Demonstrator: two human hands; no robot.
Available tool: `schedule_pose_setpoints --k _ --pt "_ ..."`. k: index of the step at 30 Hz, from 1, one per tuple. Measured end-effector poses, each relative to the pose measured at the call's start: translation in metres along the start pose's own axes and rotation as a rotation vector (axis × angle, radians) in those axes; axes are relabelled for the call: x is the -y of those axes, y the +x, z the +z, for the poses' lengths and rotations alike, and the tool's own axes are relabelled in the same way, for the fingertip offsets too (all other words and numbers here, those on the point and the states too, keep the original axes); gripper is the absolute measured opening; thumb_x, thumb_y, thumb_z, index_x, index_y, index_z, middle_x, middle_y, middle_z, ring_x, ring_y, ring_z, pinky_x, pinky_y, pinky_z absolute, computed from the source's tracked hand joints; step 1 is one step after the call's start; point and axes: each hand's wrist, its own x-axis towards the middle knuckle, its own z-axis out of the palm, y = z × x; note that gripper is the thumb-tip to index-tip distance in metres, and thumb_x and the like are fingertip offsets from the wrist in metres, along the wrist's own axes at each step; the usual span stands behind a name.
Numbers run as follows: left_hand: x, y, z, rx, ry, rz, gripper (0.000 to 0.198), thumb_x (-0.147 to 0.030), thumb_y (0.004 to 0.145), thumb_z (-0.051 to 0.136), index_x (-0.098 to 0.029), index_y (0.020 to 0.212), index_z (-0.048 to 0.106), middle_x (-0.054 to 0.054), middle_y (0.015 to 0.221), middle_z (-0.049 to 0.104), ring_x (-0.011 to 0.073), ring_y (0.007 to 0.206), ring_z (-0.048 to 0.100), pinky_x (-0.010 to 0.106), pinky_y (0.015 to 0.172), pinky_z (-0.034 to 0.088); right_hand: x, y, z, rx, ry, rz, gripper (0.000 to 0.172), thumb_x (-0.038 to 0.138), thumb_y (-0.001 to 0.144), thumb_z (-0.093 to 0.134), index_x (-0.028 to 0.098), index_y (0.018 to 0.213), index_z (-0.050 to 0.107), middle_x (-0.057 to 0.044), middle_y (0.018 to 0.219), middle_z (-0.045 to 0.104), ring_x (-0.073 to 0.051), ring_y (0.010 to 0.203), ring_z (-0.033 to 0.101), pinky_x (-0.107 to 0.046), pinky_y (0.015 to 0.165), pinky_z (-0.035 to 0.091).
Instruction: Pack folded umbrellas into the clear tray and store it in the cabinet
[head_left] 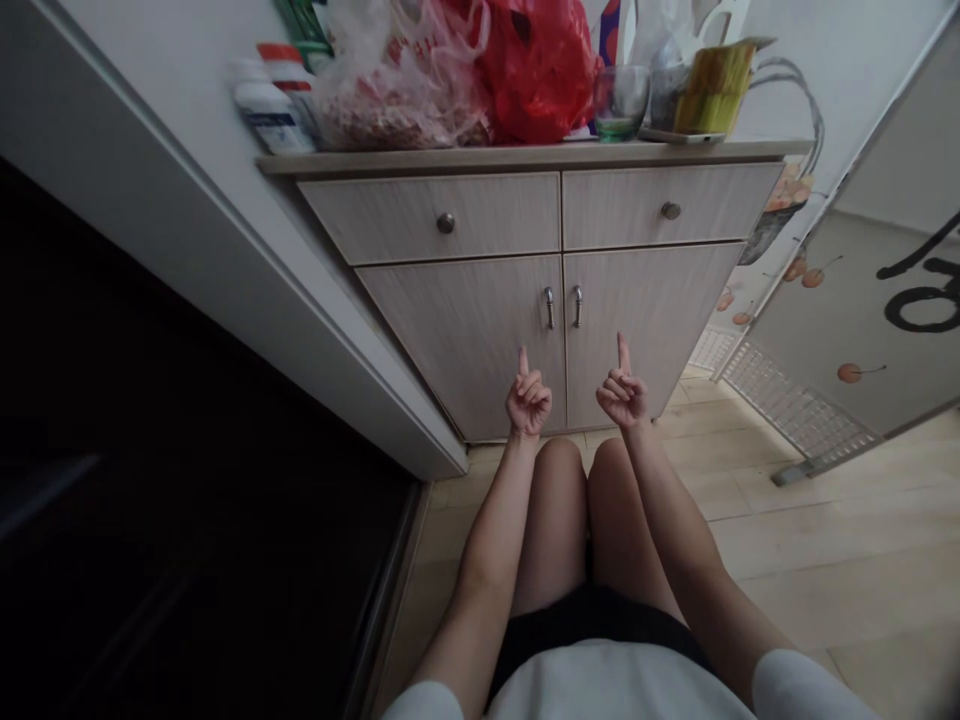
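Observation:
My left hand (529, 398) is raised in front of the cabinet's left door (465, 330). Its index finger points up, and the other fingers are curled in with nothing in them. My right hand (622, 393) makes the same shape before the right door (660, 300). Both palms face me, and neither hand appears to touch the cabinet. Just above the fingertips are two metal door handles, the left one (550, 308) and the right one (577, 306). Higher up, two drawers carry round knobs, one on the left (446, 223) and one on the right (670, 211).
On the cabinet top (450, 160) stand white bottles (271, 115), a clear plastic bag (397, 90), a red bag (540, 70), a glass (621, 103) and a yellow packet (712, 90). A dark opening (187, 450) lies left, a cherry-patterned panel (847, 330) right.

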Motion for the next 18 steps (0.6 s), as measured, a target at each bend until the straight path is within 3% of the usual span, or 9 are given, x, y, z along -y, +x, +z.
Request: schedule_pose_setpoints --k 6,13,16,18 --pt "0.004 -0.001 -0.005 -0.016 -0.041 -0.002 0.036 -0.038 0.104 0.039 -0.035 0.127 0.067 -0.006 0.068 0.010 0.0138 0.053 -0.001 0.024 0.046 0.021 -0.003 -0.002 -0.003 -0.094 -0.039 0.016 0.081 0.019 0.065 0.068 0.042 0.141 0.052 0.015 0.052 0.011 -0.008 0.047 -0.001 -0.022 0.046 0.013" --pt "0.006 0.000 -0.009 -0.026 -0.017 -0.035 0.035 -0.037 0.105 0.040 -0.037 0.131 0.064 -0.007 0.065 0.015 0.0116 0.049 0.005 0.024 0.048 0.024 -0.005 -0.001 -0.005 -0.158 -0.183 0.035 0.074 0.028 0.076 0.066 0.040 0.146 0.047 0.014 0.054 0.007 -0.009 0.045 0.004 -0.023 0.049 0.018" --pt "0.006 0.010 -0.011 0.015 0.007 -0.101 0.037 -0.034 0.103 0.046 -0.039 0.137 0.059 -0.008 0.062 0.024 0.0091 0.045 0.014 0.021 0.050 0.027 -0.008 0.009 -0.011 -0.136 -0.284 0.054 0.071 0.033 0.080 0.067 0.039 0.147 0.046 0.014 0.053 0.014 -0.009 0.044 0.012 -0.022 0.050 0.023" --pt "0.006 0.026 -0.010 0.026 0.160 -0.158 0.039 -0.033 0.100 0.055 -0.036 0.138 0.059 -0.008 0.062 0.034 0.0075 0.045 0.025 0.021 0.053 0.033 -0.010 0.027 -0.017 -0.207 -0.495 0.054 0.062 0.043 0.083 0.067 0.032 0.142 0.053 0.012 0.055 0.027 -0.009 0.046 0.025 -0.022 0.052 0.027"
